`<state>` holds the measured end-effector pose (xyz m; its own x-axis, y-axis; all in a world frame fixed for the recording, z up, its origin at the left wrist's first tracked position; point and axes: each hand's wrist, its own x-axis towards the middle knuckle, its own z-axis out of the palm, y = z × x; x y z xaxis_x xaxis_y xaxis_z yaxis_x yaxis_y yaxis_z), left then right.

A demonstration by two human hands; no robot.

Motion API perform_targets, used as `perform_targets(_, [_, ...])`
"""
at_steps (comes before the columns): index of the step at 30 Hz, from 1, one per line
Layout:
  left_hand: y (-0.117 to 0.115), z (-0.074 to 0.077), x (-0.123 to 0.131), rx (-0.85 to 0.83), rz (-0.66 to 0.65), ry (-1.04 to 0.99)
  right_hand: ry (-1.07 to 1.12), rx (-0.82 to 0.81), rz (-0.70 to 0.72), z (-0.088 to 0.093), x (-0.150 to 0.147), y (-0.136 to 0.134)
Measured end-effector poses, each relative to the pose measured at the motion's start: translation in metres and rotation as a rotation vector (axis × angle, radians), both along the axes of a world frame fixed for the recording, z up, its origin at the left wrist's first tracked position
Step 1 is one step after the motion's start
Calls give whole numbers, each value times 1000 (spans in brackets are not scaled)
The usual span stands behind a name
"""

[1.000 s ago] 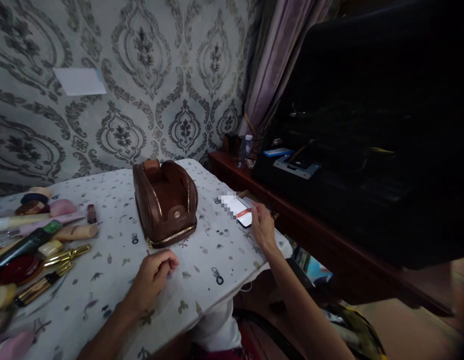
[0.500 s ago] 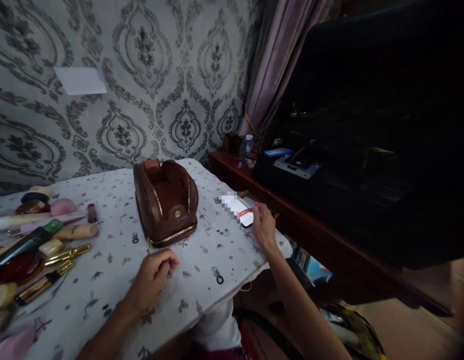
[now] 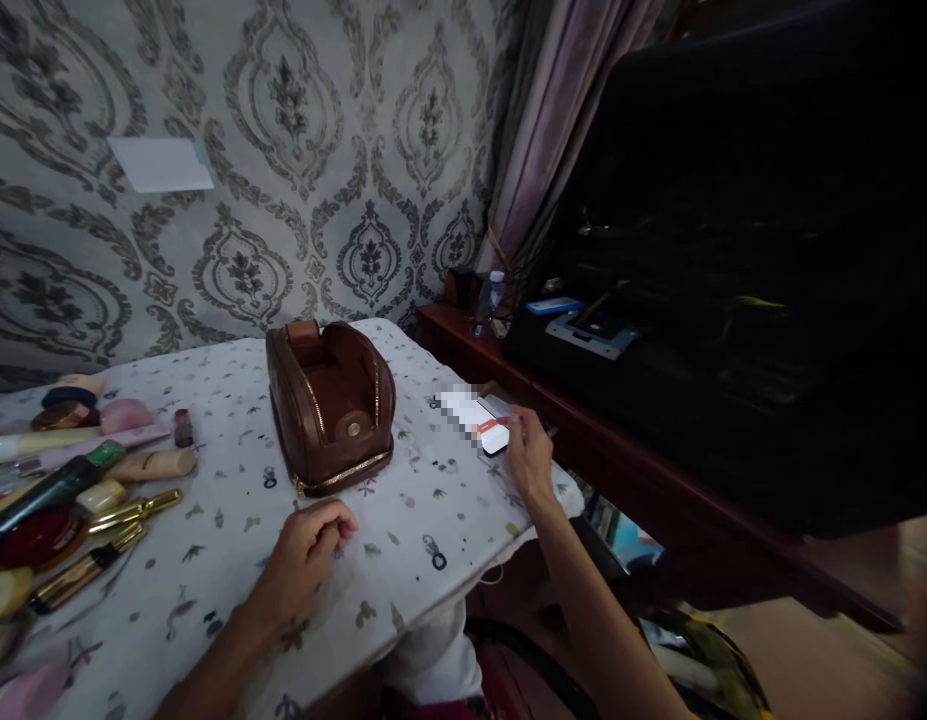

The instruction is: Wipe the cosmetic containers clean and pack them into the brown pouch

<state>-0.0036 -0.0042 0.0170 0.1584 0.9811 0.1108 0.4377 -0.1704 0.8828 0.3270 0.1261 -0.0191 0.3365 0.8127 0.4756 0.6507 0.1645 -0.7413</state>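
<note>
My left hand (image 3: 311,553) rests on the printed tablecloth with its fingers curled in, in front of a brown toiletry bag (image 3: 335,420). The bag stands upright with its top unzipped, showing brown lining and a round snap. My right hand (image 3: 529,455) is at the right edge of a lit smartphone (image 3: 494,437) lying flat on the cloth. One finger reaches onto the screen near a red button, while the other fingers are partly bent and hidden. Part of the screen is blurred by pixels.
At the left lies a pile of cosmetics, with a green tube (image 3: 65,485), a gold lipstick (image 3: 137,508) and a pink sponge (image 3: 125,413). A dark red ledge (image 3: 463,330) with a plastic bottle (image 3: 488,303) runs along the right. A big black-covered object (image 3: 733,300) stands beyond it.
My right hand and the phone look nearly unmoved, with only a tiny shift at the fingertip. My left hand and the bag stay where they were.
</note>
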Motion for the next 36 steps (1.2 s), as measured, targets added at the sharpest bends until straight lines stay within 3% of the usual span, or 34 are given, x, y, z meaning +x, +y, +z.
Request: perform_targets(36, [1, -1, 0, -3, -6, 26, 31, -21, -19, 5, -4, -4])
